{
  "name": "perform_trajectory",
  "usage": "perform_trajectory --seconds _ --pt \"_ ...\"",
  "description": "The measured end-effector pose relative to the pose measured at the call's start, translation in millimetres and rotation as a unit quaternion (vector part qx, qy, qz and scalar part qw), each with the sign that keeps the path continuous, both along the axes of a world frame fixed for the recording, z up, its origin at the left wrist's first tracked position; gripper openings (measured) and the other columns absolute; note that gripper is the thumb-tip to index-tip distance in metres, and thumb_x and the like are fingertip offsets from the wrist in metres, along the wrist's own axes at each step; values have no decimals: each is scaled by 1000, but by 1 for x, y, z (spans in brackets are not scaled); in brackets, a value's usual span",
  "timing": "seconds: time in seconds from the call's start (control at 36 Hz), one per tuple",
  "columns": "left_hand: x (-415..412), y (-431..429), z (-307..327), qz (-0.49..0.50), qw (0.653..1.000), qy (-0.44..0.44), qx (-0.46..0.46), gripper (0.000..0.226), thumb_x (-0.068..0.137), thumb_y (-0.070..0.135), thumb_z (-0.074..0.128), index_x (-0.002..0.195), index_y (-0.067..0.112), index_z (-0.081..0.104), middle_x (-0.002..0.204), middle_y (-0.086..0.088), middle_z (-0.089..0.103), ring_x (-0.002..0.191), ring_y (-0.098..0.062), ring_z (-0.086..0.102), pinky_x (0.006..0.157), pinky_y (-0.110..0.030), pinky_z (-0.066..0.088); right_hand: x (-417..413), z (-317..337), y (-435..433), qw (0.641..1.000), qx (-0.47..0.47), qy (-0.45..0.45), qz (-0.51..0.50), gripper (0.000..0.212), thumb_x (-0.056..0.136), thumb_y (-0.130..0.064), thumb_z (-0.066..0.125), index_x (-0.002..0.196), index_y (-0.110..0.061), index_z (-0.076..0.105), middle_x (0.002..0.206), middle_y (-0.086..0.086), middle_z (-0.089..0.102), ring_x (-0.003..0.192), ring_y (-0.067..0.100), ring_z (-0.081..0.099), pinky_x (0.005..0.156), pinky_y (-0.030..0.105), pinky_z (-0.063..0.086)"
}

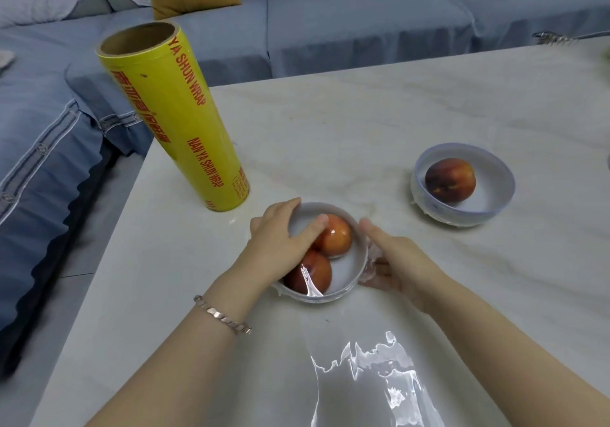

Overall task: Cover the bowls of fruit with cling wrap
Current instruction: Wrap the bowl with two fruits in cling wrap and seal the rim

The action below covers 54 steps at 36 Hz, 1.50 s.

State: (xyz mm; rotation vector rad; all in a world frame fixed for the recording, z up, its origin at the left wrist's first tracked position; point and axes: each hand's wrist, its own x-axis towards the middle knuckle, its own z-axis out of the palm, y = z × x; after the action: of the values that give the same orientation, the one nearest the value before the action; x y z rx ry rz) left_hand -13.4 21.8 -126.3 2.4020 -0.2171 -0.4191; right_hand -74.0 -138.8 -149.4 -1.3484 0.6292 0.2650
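A white near bowl (pixel 350 278) on the marble table (pixel 363 123) holds two red nectarines (pixel 337 239), with shiny cling wrap stretched over them. My left hand (pixel 274 242) lies over the bowl's left side, fingers curled round the far-left rim and thumb on the film above a fruit. My right hand (pixel 401 261) is against the bowl's right side, index finger along the rim, gripping bunched film (pixel 372 265) at the wall. A far bowl (pixel 495 204) with one nectarine (pixel 449 180) stands to the right, with film clinging under its base.
A tall yellow cling wrap roll (pixel 178 119) stands upright near the table's left edge. A loose sheet of film (pixel 373 380) lies at the near edge between my forearms. A blue sofa (pixel 330 24) runs behind and to the left. A metal utensil (pixel 554 38) lies far right.
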Motion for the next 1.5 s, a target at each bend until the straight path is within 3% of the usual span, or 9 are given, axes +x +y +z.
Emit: perform_trajectory --seconds 0.17,0.33,0.42,0.75,0.86,0.92,0.97,1.08,1.5 --pt "-7 -2 4 66 994 17 -89 42 91 44 50 131 30 50 146 7 34 137 -13 11 96 -15 13 -7 -9 0 996 -28 -85 1 29 90 -24 57 70 -3 56 58 10 49 47 13 51 59 28 56" --pt "-12 8 11 114 981 49 -149 56 82 60 52 130 33 49 141 4 44 136 -22 30 114 -40 26 -15 -6 -10 969 -160 -186 21 34 87 -11 60 52 -12 58 48 -8 43 46 5 38 52 19 39" --pt "-17 12 13 81 981 65 -167 51 86 57 51 127 26 54 135 5 52 127 -14 45 109 -34 34 -23 -6 -20 952 -210 -217 42 23 86 -13 62 73 7 62 64 -3 47 63 6 42 65 24 39" --pt "-35 -1 0 77 975 80 -195 49 62 74 49 68 26 59 79 -1 65 80 -16 60 75 -28 44 -44 12 -26 934 -235 -236 130 27 78 -4 68 86 -31 67 79 -31 68 76 -15 61 68 2 44" --pt "-44 0 -6 88 961 39 -261 43 58 68 57 69 27 65 71 13 66 76 -7 61 72 -21 43 -38 24 -29 958 -158 -181 159 17 73 -31 76 86 -22 71 96 -5 72 88 4 63 82 19 48" --pt "-48 1 -9 84 956 17 -281 43 57 66 58 73 27 68 76 14 69 81 -5 63 74 -18 45 -31 29 -29 969 -111 -140 169 48 64 -54 73 88 -12 71 96 2 71 88 7 62 88 26 47" --pt "-52 2 -9 70 956 2 -285 40 57 64 57 73 28 68 78 15 70 82 -3 63 72 -13 45 -21 34 -25 971 -117 -118 172 60 61 -62 68 86 -7 71 82 1 70 75 5 60 78 18 47" --pt "-57 3 -7 54 955 -8 -292 29 60 58 59 71 33 69 80 18 71 82 2 64 68 -5 43 -6 45 -13 968 -162 -128 144 24 80 -33 64 70 -12 69 59 -1 56 49 2 48 50 8 41" --pt "-63 13 -9 23 944 -52 -324 25 59 50 57 81 53 69 90 22 71 90 1 64 71 -8 47 11 22 9 956 -224 -167 89 19 82 -23 66 66 -13 63 41 -7 40 37 9 35 39 16 32"
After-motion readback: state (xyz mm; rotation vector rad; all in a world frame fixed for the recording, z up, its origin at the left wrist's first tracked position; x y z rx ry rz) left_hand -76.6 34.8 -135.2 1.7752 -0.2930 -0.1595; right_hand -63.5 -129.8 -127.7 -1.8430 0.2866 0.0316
